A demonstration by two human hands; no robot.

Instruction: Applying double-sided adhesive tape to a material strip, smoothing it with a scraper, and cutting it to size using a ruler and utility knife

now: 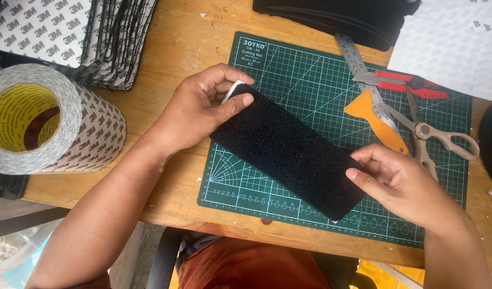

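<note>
Black foam strip (pixel 291 150), long axis upper-left to lower-right, ends in left hand (pixel 195 112) and right hand (pixel 398 179) grip.

even daylight, soft shadows, sharp in the middle.

your view is bright and evenly lit; faint shadows fall just below your left hand (pixel 200 109) and under the fingers of your right hand (pixel 398 179). the black foam strip (pixel 291 150) between your fingertips shows its texture crisply. beyond your fingers the white sheets (pixel 454 37) look slightly washed out, and the frame's lower corners are blurred.
</note>
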